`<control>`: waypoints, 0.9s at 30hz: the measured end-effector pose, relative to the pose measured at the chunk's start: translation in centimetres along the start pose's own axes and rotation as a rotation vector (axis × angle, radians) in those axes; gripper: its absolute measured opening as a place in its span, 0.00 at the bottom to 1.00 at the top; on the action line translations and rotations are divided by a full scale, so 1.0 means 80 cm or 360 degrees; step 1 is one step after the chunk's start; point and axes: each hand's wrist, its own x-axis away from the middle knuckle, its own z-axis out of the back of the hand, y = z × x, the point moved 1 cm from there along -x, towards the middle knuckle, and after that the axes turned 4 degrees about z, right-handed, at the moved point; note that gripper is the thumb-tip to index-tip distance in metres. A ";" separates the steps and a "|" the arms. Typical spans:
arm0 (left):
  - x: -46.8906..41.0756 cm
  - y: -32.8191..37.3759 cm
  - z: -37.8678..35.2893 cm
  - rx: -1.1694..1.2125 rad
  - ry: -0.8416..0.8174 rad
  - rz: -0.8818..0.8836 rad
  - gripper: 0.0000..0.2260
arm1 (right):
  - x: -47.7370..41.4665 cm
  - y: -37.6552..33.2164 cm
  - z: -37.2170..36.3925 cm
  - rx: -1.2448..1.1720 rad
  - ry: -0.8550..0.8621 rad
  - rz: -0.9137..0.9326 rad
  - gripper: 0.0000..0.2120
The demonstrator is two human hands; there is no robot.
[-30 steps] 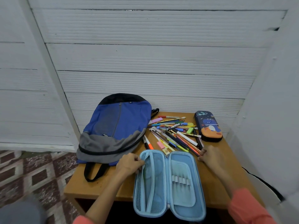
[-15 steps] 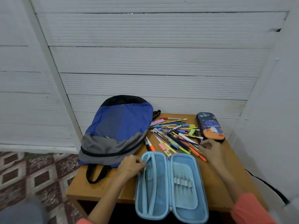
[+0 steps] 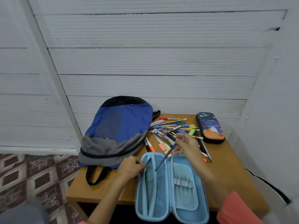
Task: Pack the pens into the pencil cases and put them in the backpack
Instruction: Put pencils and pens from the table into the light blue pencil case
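Observation:
A light blue pencil case lies open at the table's near edge. My left hand pinches the top of its left mesh flap. My right hand holds a dark purple pencil, whose tip slants down over the case's left half. A pile of pens and pencils lies behind the case. A dark blue dinosaur pencil case sits zipped at the back right. The blue and grey backpack lies flat on the left.
The wooden table is small, with white walls close behind and on the right. The backpack's black strap hangs toward the front left edge. Patterned floor tiles lie to the left.
My right hand has lifted a purple pencil from the pile and moved left with it, over the open blue case. My left hand stays on the mesh flap.

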 end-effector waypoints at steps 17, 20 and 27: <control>0.003 0.001 0.000 -0.0068 0.0033 -0.0019 0.08 | 0.053 0.065 -0.099 0.0580 -0.0569 -0.0457 0.14; 0.003 0.000 0.000 -0.0068 0.0030 -0.0017 0.08 | 0.052 0.064 -0.097 0.0614 -0.0614 -0.0541 0.13; 0.002 -0.002 -0.002 -0.0067 0.0055 -0.0012 0.09 | 0.061 0.069 -0.097 0.0629 -0.0738 -0.0563 0.18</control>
